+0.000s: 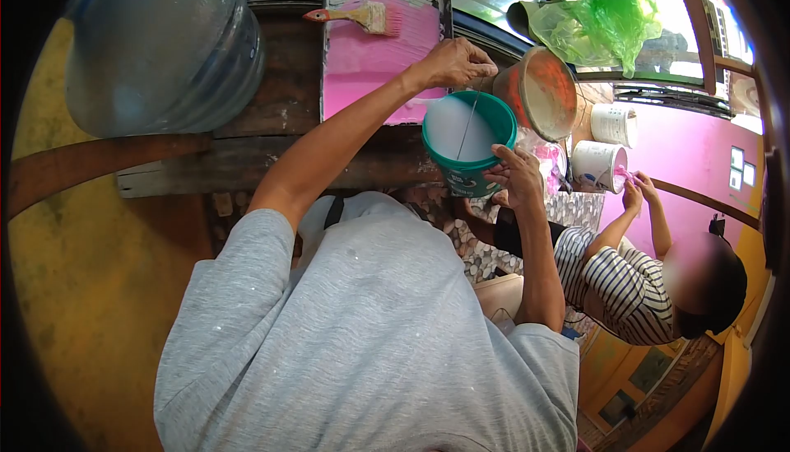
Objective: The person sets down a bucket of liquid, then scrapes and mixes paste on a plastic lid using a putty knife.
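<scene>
My right hand [520, 174] grips the near right rim of a green bucket [467, 174], with fingers against its outer wall. Milky white liquid [453, 127] fills much of the bucket, and a thin dark line, perhaps its wire handle, crosses the opening. Just beyond the far rim is my left hand [457, 62], its fingertips pressed together; what they hold, if anything, is too small to make out. Under my left forearm lies a paint tray [327, 65] coated in pink paint. A paintbrush [362, 17] with a red-tipped handle rests on the tray, bristles pink.
A large clear water jug [164, 48] stands at the left. Right of the green bucket are an orange-stained bucket [539, 94] and white tubs [599, 164]. A co-worker in a striped shirt [621, 287] handles something pink there. A green plastic bag [621, 7] hangs above.
</scene>
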The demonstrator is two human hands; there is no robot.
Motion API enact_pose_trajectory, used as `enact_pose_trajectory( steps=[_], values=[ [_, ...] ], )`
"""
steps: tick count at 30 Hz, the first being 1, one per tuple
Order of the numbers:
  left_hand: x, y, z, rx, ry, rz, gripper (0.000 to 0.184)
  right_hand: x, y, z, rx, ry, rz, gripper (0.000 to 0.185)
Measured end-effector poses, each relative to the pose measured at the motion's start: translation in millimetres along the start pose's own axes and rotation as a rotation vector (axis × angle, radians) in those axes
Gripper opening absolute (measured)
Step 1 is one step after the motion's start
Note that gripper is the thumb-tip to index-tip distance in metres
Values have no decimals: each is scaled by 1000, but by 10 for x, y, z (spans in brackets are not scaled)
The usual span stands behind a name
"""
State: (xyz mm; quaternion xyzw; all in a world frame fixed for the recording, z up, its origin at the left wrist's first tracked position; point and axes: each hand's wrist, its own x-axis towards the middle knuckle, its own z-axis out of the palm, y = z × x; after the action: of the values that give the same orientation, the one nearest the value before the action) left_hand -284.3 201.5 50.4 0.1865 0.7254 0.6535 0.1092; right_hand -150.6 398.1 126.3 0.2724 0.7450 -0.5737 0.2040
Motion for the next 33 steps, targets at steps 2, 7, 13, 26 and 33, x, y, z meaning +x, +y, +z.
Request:
enact_pose_trajectory(
  steps=[2,7,13,26,33],
  values=[
    [20,67,29,8,-8,-2,34,-22,45,-49,54,20,12,20],
    [125,281,126,109,-62,83,43,-100,275,-213,249,24,-29,16],
    [199,484,269,309,-73,286,54,-337,563,-370,454,38,-151,14],
    [-812,264,216,-36,-90,-317,39,-873,1261,-1503,919,417,-168,14],
    [-2159,-607,349,-32,-137,-717,35,-550,1305,-2297,889,533,-216,13]
  ],
)
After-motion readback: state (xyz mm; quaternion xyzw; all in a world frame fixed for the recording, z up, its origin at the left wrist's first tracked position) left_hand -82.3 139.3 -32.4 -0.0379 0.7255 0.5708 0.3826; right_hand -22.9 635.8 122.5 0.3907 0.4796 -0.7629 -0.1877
